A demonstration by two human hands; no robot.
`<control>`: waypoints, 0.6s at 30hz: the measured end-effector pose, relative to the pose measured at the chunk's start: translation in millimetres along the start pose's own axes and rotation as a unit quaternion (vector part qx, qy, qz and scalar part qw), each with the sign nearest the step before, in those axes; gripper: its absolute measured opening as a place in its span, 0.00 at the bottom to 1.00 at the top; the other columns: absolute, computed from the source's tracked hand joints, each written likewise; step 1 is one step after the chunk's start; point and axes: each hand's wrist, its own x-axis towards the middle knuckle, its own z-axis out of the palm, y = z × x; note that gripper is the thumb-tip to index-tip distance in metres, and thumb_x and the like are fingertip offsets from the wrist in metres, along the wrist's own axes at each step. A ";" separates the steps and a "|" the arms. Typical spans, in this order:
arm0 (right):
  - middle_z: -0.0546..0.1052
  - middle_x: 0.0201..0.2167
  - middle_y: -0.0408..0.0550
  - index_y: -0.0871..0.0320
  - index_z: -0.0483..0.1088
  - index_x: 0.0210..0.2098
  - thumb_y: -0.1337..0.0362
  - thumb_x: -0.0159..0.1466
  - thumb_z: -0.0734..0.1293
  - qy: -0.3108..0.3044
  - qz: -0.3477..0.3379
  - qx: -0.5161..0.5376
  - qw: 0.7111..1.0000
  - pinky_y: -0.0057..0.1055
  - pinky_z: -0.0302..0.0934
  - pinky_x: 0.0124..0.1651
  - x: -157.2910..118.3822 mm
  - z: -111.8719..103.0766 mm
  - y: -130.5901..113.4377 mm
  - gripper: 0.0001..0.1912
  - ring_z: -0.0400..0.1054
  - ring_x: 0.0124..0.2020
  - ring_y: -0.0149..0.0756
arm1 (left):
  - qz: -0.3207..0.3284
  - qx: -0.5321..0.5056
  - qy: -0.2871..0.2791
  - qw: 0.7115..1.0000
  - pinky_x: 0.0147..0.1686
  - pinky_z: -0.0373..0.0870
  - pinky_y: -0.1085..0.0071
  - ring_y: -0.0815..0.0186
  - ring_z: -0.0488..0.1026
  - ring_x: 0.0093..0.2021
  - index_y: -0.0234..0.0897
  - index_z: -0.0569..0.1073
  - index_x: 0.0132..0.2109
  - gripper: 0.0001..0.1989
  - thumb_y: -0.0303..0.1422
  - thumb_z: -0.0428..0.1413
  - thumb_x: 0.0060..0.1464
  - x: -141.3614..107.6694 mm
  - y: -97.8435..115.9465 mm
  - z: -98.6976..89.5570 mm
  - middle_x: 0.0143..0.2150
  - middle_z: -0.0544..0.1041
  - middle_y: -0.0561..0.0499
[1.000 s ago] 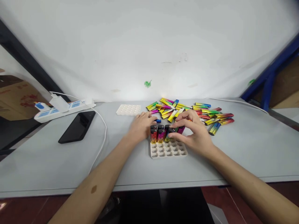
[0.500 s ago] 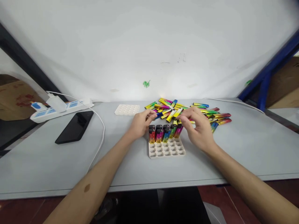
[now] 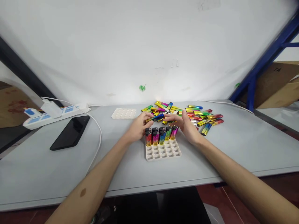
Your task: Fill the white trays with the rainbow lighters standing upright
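Observation:
My left hand is closed on a shiny blue-and-gold lighter casing, held low between both hands behind the tray. My right hand has its fingers stretched out and thumb raised. Its fingertips are by the blue end of the casing; whether they touch it I cannot tell. In front stands a white tray with rows of slots. Several black-topped lighters in red, pink, blue and green stand upright in its back rows. Behind the hands lies a loose pile of metallic coloured casings, partly hidden by my fingers.
A second white slotted tray lies at the back, left of the pile. Farther left are a black phone, a white power strip and a white cable running across the table. A white wall rises behind.
My right hand has opened, its thumb lifting and its fingers reaching left to the blue casing. My left hand still has the casing, now more in view. The whole view has shifted slightly.

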 end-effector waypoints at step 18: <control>0.76 0.46 0.46 0.51 0.78 0.38 0.51 0.59 0.70 0.180 -0.042 0.050 0.982 0.36 0.69 0.43 5.3 -15.2 0.8 0.12 0.71 0.46 0.41 | 0.045 0.227 0.086 0.969 0.47 0.68 0.64 0.61 0.73 0.45 0.39 0.74 0.45 0.10 0.37 0.52 0.60 2.7 0.9 -4.9 0.45 0.78 0.49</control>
